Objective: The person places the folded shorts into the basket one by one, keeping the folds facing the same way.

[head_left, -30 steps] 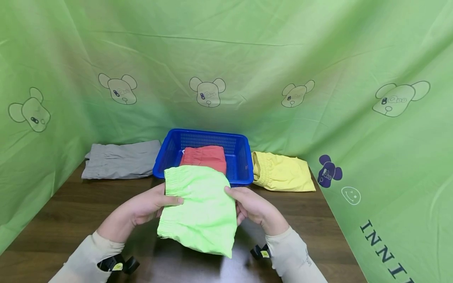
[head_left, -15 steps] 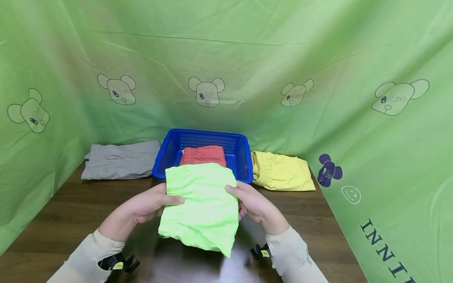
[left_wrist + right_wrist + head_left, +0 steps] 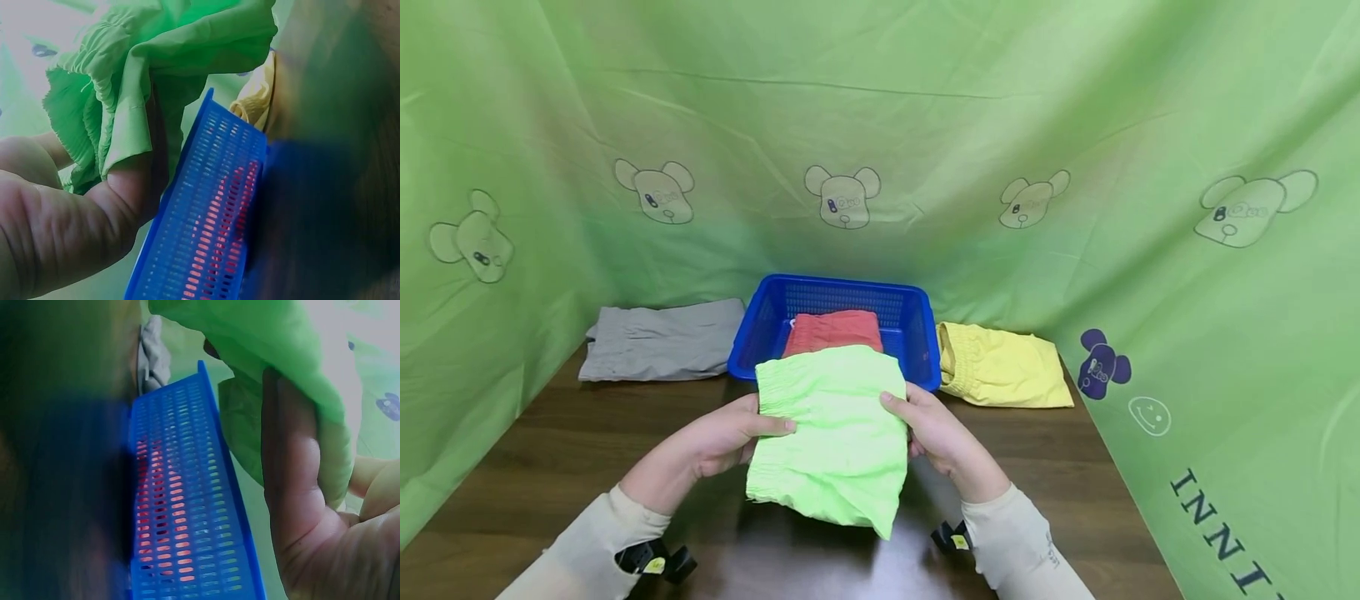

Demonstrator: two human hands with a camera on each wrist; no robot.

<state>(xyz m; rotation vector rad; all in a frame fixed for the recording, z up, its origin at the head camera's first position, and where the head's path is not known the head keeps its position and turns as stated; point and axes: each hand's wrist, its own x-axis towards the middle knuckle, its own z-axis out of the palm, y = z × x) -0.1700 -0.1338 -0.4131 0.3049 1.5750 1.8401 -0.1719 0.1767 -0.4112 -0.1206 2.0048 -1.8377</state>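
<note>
A folded pair of bright green shorts (image 3: pixel 831 442) with gathered elastic edges is held up above the table, in front of the basket. My left hand (image 3: pixel 730 433) grips its left side, thumb on top and fingers beneath. On the opposite side my right hand (image 3: pixel 936 429) pinches the cloth in the same way. From below, the left wrist view has the shorts (image 3: pixel 125 94) draping over the left fingers. In the right wrist view the right fingers (image 3: pixel 294 462) lie under the fabric. Behind the shorts, folded red clothing (image 3: pixel 835 327) lies in the blue basket (image 3: pixel 850 282), its near part hidden.
Folded grey clothing (image 3: pixel 662 342) lies on the dark wooden table (image 3: pixel 1022 467) left of the basket. Folded yellow clothing (image 3: pixel 1007 367) with a gathered waistband lies at its right. A green printed curtain (image 3: pixel 910 108) encloses the back and sides.
The shorts have shifted slightly up and to the right, with both hands keeping their hold. The basket and the other clothes stay where they were.
</note>
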